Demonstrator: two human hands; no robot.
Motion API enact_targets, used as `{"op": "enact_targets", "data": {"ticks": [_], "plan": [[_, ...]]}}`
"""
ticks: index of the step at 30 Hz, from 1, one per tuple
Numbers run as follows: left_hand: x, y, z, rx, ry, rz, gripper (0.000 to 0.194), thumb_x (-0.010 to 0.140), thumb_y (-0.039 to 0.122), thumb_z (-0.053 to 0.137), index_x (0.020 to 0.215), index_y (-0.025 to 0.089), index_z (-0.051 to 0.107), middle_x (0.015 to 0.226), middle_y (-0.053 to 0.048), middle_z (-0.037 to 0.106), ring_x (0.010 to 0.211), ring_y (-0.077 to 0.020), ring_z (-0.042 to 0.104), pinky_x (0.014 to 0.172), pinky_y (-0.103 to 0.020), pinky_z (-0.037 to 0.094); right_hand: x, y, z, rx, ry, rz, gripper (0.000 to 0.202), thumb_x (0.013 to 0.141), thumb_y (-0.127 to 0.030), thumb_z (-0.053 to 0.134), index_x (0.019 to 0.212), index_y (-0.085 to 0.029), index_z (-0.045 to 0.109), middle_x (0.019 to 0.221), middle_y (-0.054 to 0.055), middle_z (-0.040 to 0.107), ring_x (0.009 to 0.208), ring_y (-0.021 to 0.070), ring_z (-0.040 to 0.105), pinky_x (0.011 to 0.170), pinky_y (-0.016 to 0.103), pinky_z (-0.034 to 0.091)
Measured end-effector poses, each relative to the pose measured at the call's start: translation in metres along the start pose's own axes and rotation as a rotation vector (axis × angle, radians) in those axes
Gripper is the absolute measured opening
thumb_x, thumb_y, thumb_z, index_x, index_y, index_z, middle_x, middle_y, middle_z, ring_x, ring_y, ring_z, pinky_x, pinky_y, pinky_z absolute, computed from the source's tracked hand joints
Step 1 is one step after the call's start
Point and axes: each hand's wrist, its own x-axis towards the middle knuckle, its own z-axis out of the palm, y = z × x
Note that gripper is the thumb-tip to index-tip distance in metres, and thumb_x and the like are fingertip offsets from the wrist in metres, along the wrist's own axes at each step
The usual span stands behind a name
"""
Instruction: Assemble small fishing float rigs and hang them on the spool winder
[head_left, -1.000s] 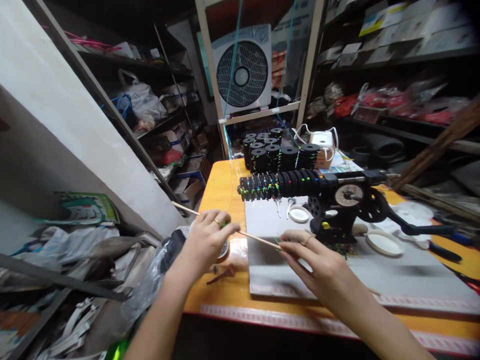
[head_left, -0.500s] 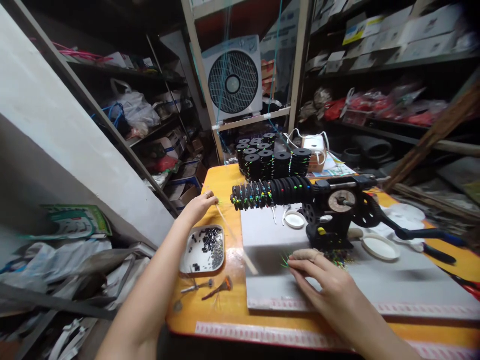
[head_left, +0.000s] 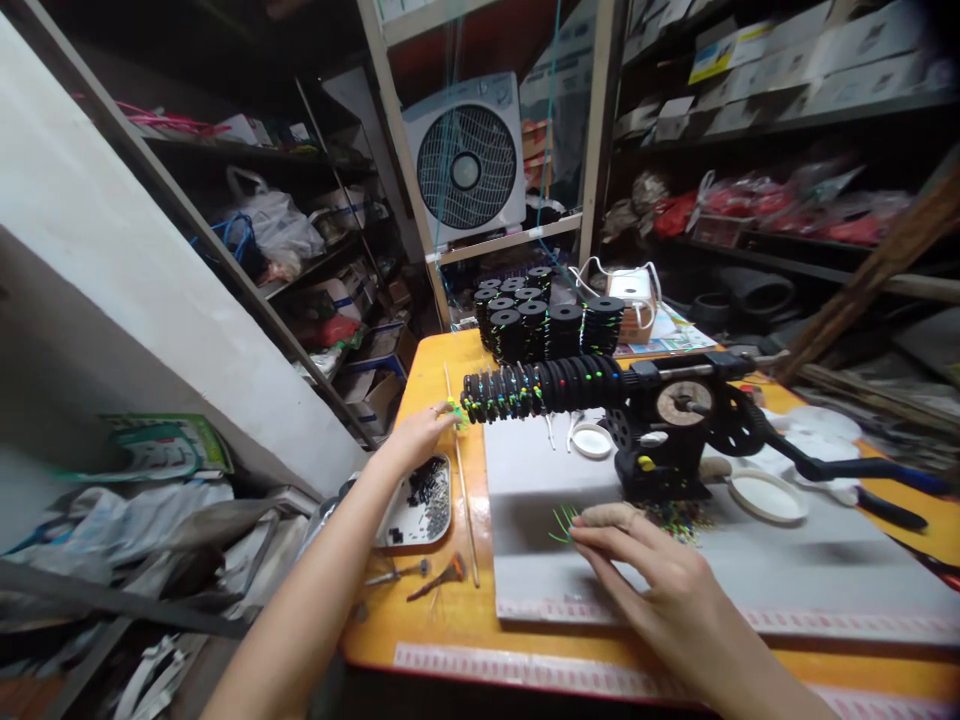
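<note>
My left hand [head_left: 426,436] reaches to the table's left side, fingertips closed together at small green and yellow bits [head_left: 461,413] near the end of the row of black spools [head_left: 540,388]. Beside those fingertips runs a thin straight stick [head_left: 466,510]; what exactly they grip is hidden. My right hand [head_left: 652,565], with a covering on one finger, pinches several short, bright green strands [head_left: 561,522] above the grey board [head_left: 540,580]. The spools sit on the shaft of a black hand-cranked winder [head_left: 664,430] and carry small coloured beads.
A white tray [head_left: 391,530] of small black and metal parts sits at the left. Nearby lies an orange-and-black tool [head_left: 442,577]. Stacked black spools [head_left: 532,320] stand behind the winder. White lids [head_left: 766,496] lie at the right, and a box fan [head_left: 466,165] stands at the back.
My left hand has moved right and slightly nearer, up to the spool row's end. The stick, blurred and slanted before, now lies straighter and sharp. My right hand has barely moved.
</note>
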Motion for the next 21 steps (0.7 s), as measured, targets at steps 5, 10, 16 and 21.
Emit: {"op": "enact_targets", "data": {"ticks": [5, 10, 16, 21], "plan": [[-0.03, 0.074, -0.016, -0.021, 0.122, 0.28, 0.023, 0.098, 0.022, 0.043, 0.11, 0.011, 0.059, 0.115, -0.016, 0.064, 0.113, -0.0224, 0.061, 0.092, -0.04, 0.053, 0.007, -0.006, 0.0, 0.035, -0.003, -0.017, 0.018, 0.091, -0.008, 0.051, 0.095, -0.018, 0.065, 0.091, 0.008, 0.067, 0.082, 0.0164, 0.069, 0.07, 0.025, 0.059], [-0.031, 0.155, -0.021, -0.071, 0.007, 0.578, 0.053, 0.097, 0.022, 0.045, 0.145, 0.01, 0.028, 0.145, -0.017, 0.05, 0.144, -0.0227, 0.029, 0.118, -0.045, 0.031, 0.014, -0.019, -0.005, 0.112, 0.034, -0.037, 0.018, 0.089, -0.008, 0.052, 0.095, -0.019, 0.065, 0.096, 0.009, 0.069, 0.092, 0.0185, 0.069, 0.079, 0.027, 0.058], [-0.042, 0.171, -0.008, -0.064, -0.083, 0.337, 0.059, 0.099, 0.019, 0.037, 0.15, 0.007, 0.01, 0.108, -0.018, 0.07, 0.103, -0.0269, 0.066, 0.091, -0.045, 0.052, 0.011, -0.021, -0.012, 0.249, -0.101, 0.058, 0.015, 0.09, -0.013, 0.055, 0.086, -0.019, 0.068, 0.085, 0.006, 0.07, 0.077, 0.0158, 0.068, 0.067, 0.024, 0.056], [-0.077, 0.178, 0.003, -0.102, -0.082, 0.217, 0.069, 0.097, 0.015, 0.039, 0.152, 0.013, -0.001, 0.101, -0.014, 0.071, 0.085, -0.0256, 0.069, 0.081, -0.043, 0.055, 0.01, -0.027, -0.009, 0.358, -0.211, 0.118, 0.016, 0.088, -0.013, 0.059, 0.081, -0.02, 0.071, 0.082, 0.004, 0.071, 0.076, 0.0146, 0.068, 0.067, 0.023, 0.054]]}}
